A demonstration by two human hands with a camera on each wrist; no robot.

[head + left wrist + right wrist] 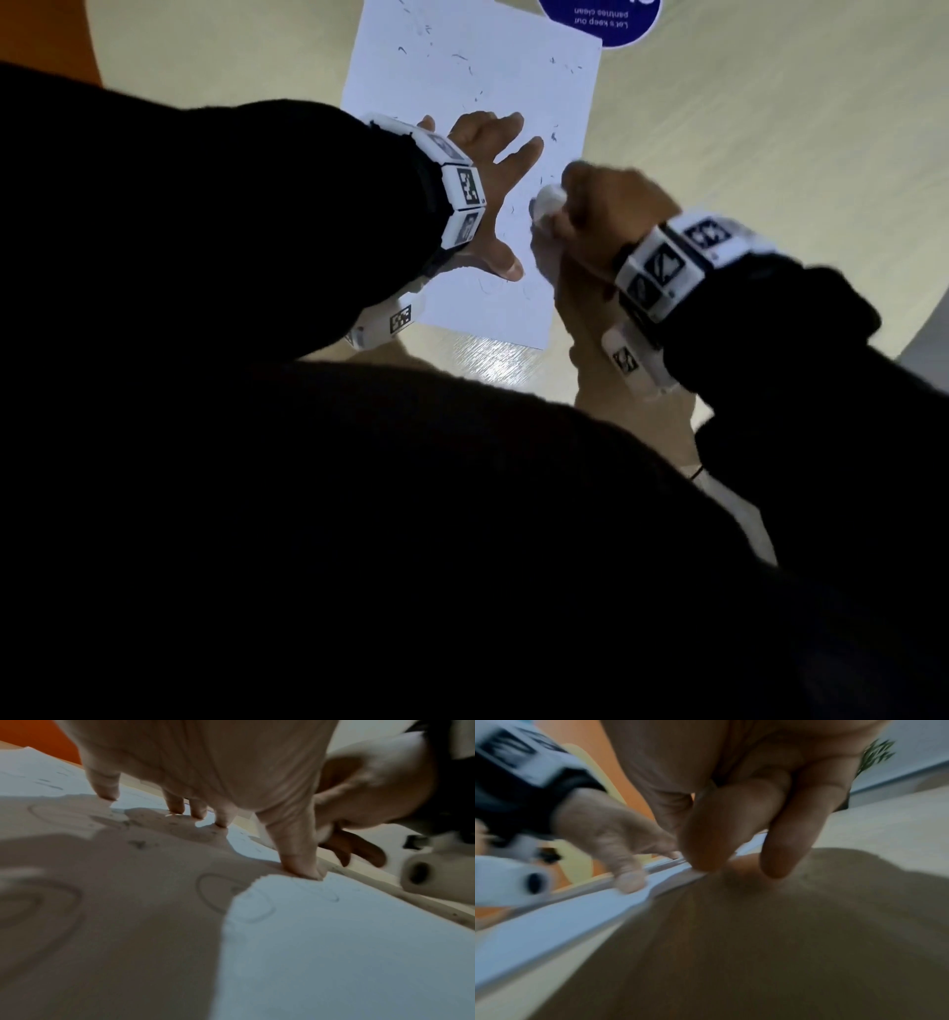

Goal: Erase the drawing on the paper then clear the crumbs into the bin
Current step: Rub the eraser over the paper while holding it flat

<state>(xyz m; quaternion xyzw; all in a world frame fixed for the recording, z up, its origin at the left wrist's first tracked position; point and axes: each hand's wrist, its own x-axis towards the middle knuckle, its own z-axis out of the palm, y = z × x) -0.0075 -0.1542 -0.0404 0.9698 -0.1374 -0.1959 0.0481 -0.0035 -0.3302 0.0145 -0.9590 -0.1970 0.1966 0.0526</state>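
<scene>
A white sheet of paper (477,77) lies on the light wood table (770,128), with several dark eraser crumbs (462,56) scattered over it. My left hand (493,169) lies spread on the sheet, fingers straight, holding it down. In the left wrist view its fingertips (303,870) touch the paper (334,943) next to a faint pencil ring (235,896). My right hand (606,205) grips a white eraser (547,203) on the sheet's right edge. The right wrist view shows that hand's curled fingers (731,821) at the paper's edge (552,919); the eraser is hidden there.
A round blue sticker (601,20) with white lettering sits on the table past the sheet's far right corner. Bare tabletop stretches to the right of the paper. An orange surface (92,51) shows beyond the table's left edge. My dark sleeves and body fill the near foreground.
</scene>
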